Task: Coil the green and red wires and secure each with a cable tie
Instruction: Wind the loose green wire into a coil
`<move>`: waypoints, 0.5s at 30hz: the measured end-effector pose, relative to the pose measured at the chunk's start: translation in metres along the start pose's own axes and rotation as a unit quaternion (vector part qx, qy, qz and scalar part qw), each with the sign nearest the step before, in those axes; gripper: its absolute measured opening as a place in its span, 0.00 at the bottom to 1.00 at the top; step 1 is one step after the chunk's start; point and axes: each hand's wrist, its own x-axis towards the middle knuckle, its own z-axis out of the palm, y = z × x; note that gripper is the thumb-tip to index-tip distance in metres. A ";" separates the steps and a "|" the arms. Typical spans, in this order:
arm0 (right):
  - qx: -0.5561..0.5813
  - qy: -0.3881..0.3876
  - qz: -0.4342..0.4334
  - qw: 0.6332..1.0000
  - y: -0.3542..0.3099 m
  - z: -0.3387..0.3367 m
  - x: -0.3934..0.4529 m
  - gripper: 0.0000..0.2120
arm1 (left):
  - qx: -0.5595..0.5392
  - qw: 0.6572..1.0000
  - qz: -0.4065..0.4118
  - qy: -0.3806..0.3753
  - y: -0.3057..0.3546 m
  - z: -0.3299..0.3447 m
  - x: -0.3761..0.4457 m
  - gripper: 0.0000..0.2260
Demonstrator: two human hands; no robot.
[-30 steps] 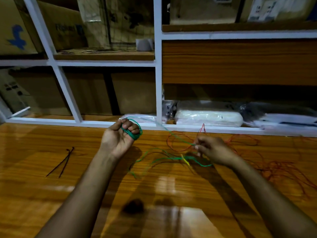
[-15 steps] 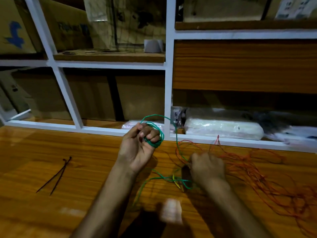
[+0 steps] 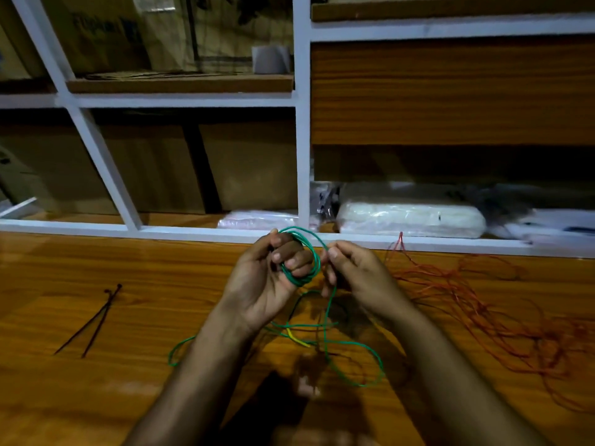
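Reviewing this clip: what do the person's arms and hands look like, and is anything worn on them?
Both forearms are bare to the bottom of the picture: no sleeves show. The left hand and right hand wear no gloves, and no rings, watch or bands show in the dim light.

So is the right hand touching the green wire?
Touching. The head view shows the right hand pinching the green wire between its fingertips, beside the coil in the left hand.

Green wire (image 3: 326, 320) with a yellow stretch; red wire (image 3: 483, 304); two dark cable ties (image 3: 93, 320); orange-brown wood-grain surface (image 3: 96, 397); white shelf frame (image 3: 301, 123).
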 end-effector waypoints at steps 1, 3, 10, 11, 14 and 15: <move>0.043 0.025 0.021 0.999 0.002 0.001 0.000 0.11 | -0.014 1.000 -0.013 -0.016 -0.001 0.000 0.000 0.15; -0.066 0.108 -0.014 0.992 0.012 0.001 0.004 0.11 | -0.031 0.998 -0.036 -0.046 -0.004 0.003 0.001 0.17; -0.293 -0.063 0.013 0.954 0.000 0.011 -0.006 0.11 | 0.027 0.994 0.081 0.067 -0.002 0.010 0.017 0.12; -0.313 -0.115 0.039 0.942 -0.006 0.010 -0.009 0.09 | 0.024 0.989 0.105 0.096 -0.001 0.007 0.020 0.12; -0.254 -0.243 0.128 0.927 -0.024 0.002 -0.019 0.06 | 0.009 0.979 0.137 0.150 -0.001 -0.002 0.025 0.16; -0.231 -0.268 0.153 0.923 -0.031 -0.003 -0.023 0.04 | 0.008 0.977 0.143 0.161 -0.001 -0.005 0.026 0.16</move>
